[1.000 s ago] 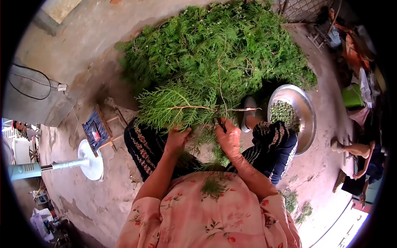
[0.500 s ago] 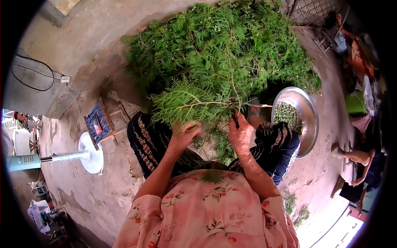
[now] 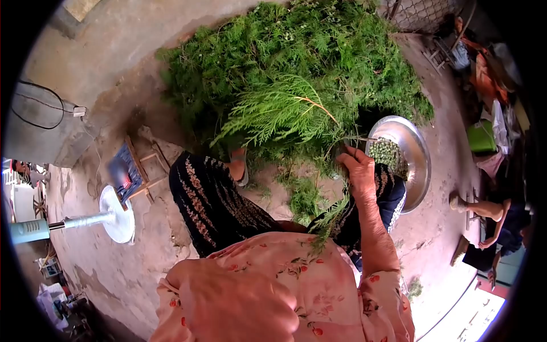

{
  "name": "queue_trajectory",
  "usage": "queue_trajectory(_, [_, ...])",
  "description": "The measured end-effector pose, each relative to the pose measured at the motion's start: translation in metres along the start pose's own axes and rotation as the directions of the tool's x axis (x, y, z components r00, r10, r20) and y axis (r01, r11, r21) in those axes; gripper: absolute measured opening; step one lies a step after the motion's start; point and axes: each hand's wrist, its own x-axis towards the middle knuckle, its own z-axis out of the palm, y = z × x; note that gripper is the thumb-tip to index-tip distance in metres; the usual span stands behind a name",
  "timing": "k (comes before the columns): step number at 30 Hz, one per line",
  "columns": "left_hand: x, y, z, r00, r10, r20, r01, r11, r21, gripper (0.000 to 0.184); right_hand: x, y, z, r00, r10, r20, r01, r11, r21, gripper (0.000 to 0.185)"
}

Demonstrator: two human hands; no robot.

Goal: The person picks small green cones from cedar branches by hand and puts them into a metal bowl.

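Observation:
A leafy green branch (image 3: 279,114) with an orange-brown stem is held by its cut end in my right hand (image 3: 358,168), whose fingers are closed round it. A dark object shows at those fingers, too unclear to name. My left hand (image 3: 245,305) is raised close to the camera over the floral shirt, blurred, its fingers curled; what it holds, if anything, cannot be seen. Behind the branch lies a large heap of green branches (image 3: 336,51). Beside my right knee stands a metal basin (image 3: 419,171) with small green pieces (image 3: 387,155) in it.
At the left are a small wooden stool (image 3: 134,171) with a blue woven seat and a pale fan base (image 3: 117,214). Sprigs (image 3: 305,196) lie on the floor between the legs. Another person's leg (image 3: 484,208) shows at the right, below a green container (image 3: 482,135).
My left hand has left the lap area and come up near the camera. My right hand has moved right with the branch, closer to the basin.

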Motion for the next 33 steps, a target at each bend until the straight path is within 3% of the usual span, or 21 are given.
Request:
queue_trajectory(3, [-0.001,-0.003,0.015,0.996,0.040,-0.079,-0.043,0.998,-0.041,0.011,0.002,-0.002,-0.011,0.994,0.012,-0.105,0.004,0.989,0.146,0.031])
queue_trajectory(5, [-0.001,-0.006,0.018,0.991,0.055,-0.120,-0.061,0.997,-0.053,0.012,-0.004,-0.017,-0.024,0.970,0.012,-0.244,0.023,0.990,0.139,0.032])
queue_trajectory(10, [0.001,-0.009,0.022,0.983,0.066,-0.169,-0.081,0.993,-0.084,0.018,-0.019,-0.030,-0.105,0.819,-0.144,-0.555,0.271,0.950,0.153,0.019])
queue_trajectory(11, [0.001,-0.011,0.024,0.982,0.071,-0.176,-0.089,0.992,-0.094,0.020,-0.037,-0.030,-0.118,0.622,-0.736,-0.267,0.412,0.598,-0.688,0.028])
queue_trajectory(12, [0.000,-0.012,0.023,0.980,0.073,-0.186,-0.092,0.991,-0.099,0.022,-0.043,-0.020,-0.143,0.661,-0.537,-0.524,0.360,0.840,-0.407,0.029])
queue_trajectory(13, [0.000,-0.013,0.025,0.979,0.072,-0.188,-0.094,0.990,-0.106,0.024,-0.048,-0.009,-0.171,0.681,-0.256,-0.686,0.303,0.951,-0.054,0.029])
queue_trajectory(15, [0.000,-0.013,0.025,0.977,0.075,-0.198,-0.101,0.987,-0.125,0.027,-0.087,0.008,-0.213,0.697,-0.096,-0.711,0.226,0.970,0.091,0.032])
queue_trajectory(18, [0.001,-0.015,0.027,0.974,0.082,-0.211,-0.115,0.982,-0.153,0.033,-0.148,0.073,-0.291,0.657,-0.107,-0.747,0.033,0.993,-0.113,0.034])
queue_trajectory(23, [0.008,-0.011,0.034,0.951,0.031,-0.307,-0.089,0.981,-0.175,0.023,-0.294,0.182,-0.380,0.419,0.053,-0.907,-0.384,0.915,-0.124,0.032])
queue_trajectory(24, [0.009,-0.010,0.035,0.940,-0.013,-0.340,-0.062,0.976,-0.208,0.021,-0.324,0.201,-0.392,0.381,0.067,-0.922,-0.537,0.828,-0.162,0.032])
queue_trajectory(25, [0.009,-0.008,0.035,0.941,-0.012,-0.339,-0.062,0.976,-0.207,0.021,-0.353,0.219,-0.404,0.374,0.060,-0.925,-0.756,0.597,-0.267,0.031])
queue_trajectory(26, [0.009,-0.007,0.035,0.940,-0.024,-0.341,-0.057,0.973,-0.224,0.020,-0.375,0.234,-0.405,0.414,0.078,-0.907,-0.906,-0.065,-0.419,0.031])
queue_trajectory(27, [0.009,-0.006,0.034,0.940,-0.032,-0.340,-0.053,0.969,-0.239,0.019,-0.390,0.252,-0.406,0.450,0.165,-0.877,-0.739,-0.483,-0.470,0.031])
queue_trajectory(28, [0.013,-0.005,0.034,0.941,-0.028,-0.338,-0.057,0.970,-0.238,0.019,-0.403,0.263,-0.406,0.466,0.255,-0.847,-0.524,-0.692,-0.496,0.031])
queue_trajectory(29, [0.017,-0.004,0.034,0.933,-0.026,-0.359,-0.068,0.967,-0.246,0.020,-0.409,0.270,-0.406,0.473,0.329,-0.817,-0.330,-0.794,-0.510,0.030])
queue_trajectory(31, [0.017,-0.007,0.031,0.923,-0.022,-0.384,-0.080,0.965,-0.249,0.021,-0.407,0.285,-0.406,0.516,0.397,-0.759,-0.045,-0.873,-0.486,0.030])
queue_trajectory(32, [0.011,-0.013,0.029,0.941,0.034,-0.338,-0.121,0.963,-0.241,0.022,-0.396,0.286,-0.400,0.589,0.384,-0.711,0.046,-0.894,-0.445,0.029])
queue_trajectory(33, [0.007,-0.015,0.028,0.952,0.087,-0.292,-0.159,0.960,-0.232,0.024,-0.381,0.282,-0.395,0.718,0.268,-0.642,0.029,-0.933,-0.358,0.027])
